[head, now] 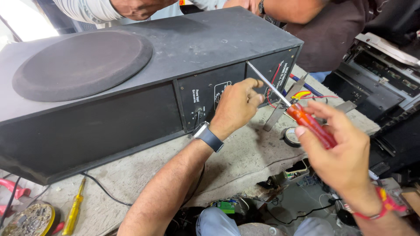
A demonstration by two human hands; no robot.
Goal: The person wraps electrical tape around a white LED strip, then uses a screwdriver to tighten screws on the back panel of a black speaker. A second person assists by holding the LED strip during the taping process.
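at the table's left edge lie red-handled pliers (11, 185), a round tin of small parts (30, 220) and a yellow screwdriver (73, 209). a big black speaker cabinet (131, 87) lies across the table (245, 161), its round grille (81, 63) facing up and its rear control panel (232, 89) turned toward the person. the left hand (236, 107), with a dark wristwatch (209, 136), rests at that panel, fingers curled about the shaft near the tip, steadying it. the right hand (339, 153) has its fingers closed around the red handle of a long screwdriver (291, 107), whose tip meets the panel's upper edge. the step looks like working a panel screw; the next move calls for seating the tip squarely and turning without slipping toward the red wires (275, 83). another person's arm (288, 8) leans over the cabinet's far edge.
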